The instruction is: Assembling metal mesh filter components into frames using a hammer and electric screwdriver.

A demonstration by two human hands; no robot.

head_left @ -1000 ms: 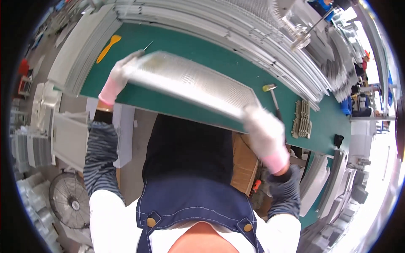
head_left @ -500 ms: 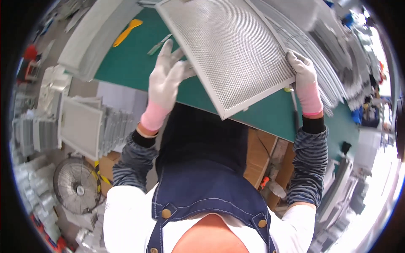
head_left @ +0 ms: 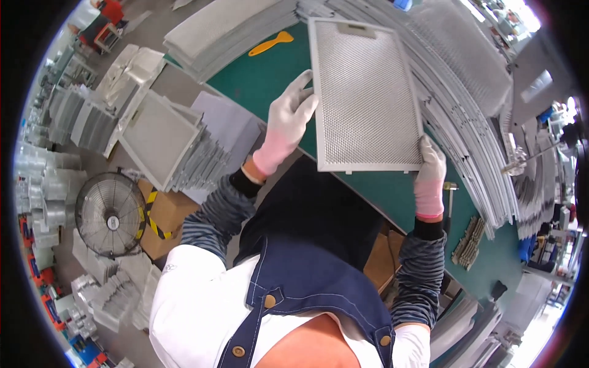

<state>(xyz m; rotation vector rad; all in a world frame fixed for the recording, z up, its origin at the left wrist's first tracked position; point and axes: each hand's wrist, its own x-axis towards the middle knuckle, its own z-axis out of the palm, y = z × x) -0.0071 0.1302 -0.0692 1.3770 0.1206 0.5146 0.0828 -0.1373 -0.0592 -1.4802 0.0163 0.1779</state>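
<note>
A framed metal mesh filter panel point(head_left: 368, 101) is held up over the green worktable, with a small handle slot at its far edge and little tabs along its near edge. My gloved left hand point(head_left: 288, 122) holds its left edge, thumb and fingers closing at the frame; some fingertips are hidden there. At the near right corner, my gloved right hand point(head_left: 431, 175) grips the frame, thumb on top and the other fingers mostly hidden underneath. Both gloves are white with pink cuffs.
A yellow scraper point(head_left: 271, 44) lies on the green tabletop point(head_left: 242, 80). Stacked mesh panels point(head_left: 454, 67) line the far and right sides. A hammer point(head_left: 451, 189) and a bundle of small metal pieces point(head_left: 469, 243) lie at right. Left stand more panels point(head_left: 161, 138) and a floor fan point(head_left: 112, 214).
The panel has turned more upright in view, moved slightly right, and now shows its handle end. My left hand has closed at its left edge. The whole view has rotated.
</note>
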